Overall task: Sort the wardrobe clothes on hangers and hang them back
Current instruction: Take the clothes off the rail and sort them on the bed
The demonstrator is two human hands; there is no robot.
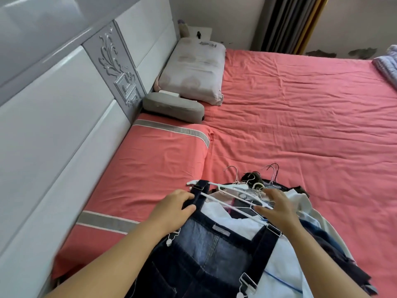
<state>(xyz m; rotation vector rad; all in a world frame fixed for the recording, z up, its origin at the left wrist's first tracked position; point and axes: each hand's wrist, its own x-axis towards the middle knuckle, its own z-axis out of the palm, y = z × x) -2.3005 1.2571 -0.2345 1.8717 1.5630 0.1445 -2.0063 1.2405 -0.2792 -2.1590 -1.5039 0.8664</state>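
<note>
Clothes point(247, 237) heaped on bed point(300, 125): sorting step. Your left hand point(174, 206) grips a strap point(198, 195); right hand point(277, 206) open, seemingly touching hangers point(236, 193). Next, free one.

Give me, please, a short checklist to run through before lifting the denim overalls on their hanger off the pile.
1. Left hand grips the overalls strap at the white hanger: ok.
2. Right hand has a firm grip: not ok, fingers only rest on the hangers.
3. Both straps of the denim overalls looped over the hanger: cannot tell.
4. Hanger free of the other hooks: cannot tell, they lie tangled.
5. Room on the pink sheet: ok.
</note>
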